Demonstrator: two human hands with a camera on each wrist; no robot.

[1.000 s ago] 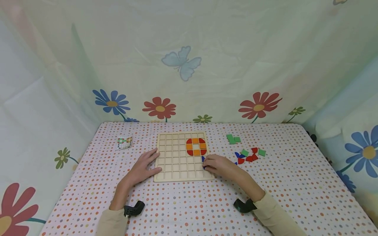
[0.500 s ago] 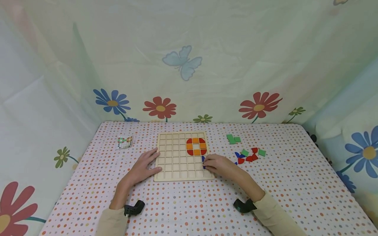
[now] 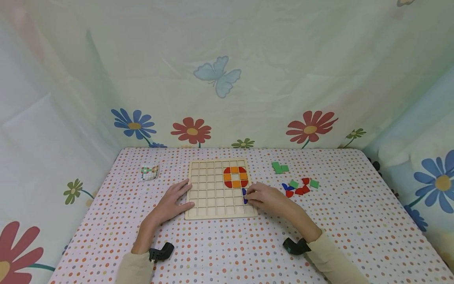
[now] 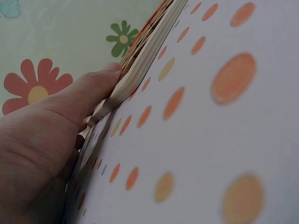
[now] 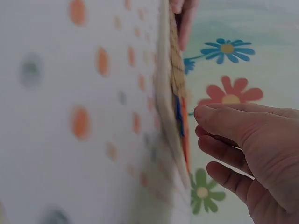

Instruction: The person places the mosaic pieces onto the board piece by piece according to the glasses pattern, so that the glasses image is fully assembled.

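A wooden grid board (image 3: 220, 218) lies on the table, with red quarter-circles and orange squares forming a ring (image 3: 227, 184) at its upper right. Below that ring, blue pieces (image 3: 244, 200) sit in the right-hand column. My left hand (image 3: 172, 201) rests at the board's left edge with fingers spread, and its thumb (image 4: 100, 81) lies along the rim in the left wrist view. Just off the blue pieces is my right hand (image 3: 267, 199). Its fingers (image 5: 219, 119) are loosely bent above the board in the right wrist view, with nothing visible between them.
Right of the board lie loose red pieces (image 3: 299, 191), blue pieces (image 3: 288, 187) and a green square (image 3: 314, 184). More green squares (image 3: 277, 168) are farther back. A small printed pattern card (image 3: 149, 172) lies at the left. A patterned curtain (image 3: 269, 79) rises behind the table.
My right hand has drawn slightly up and to the right, off the blue pieces, so more of them shows. The left hand has stayed in place.
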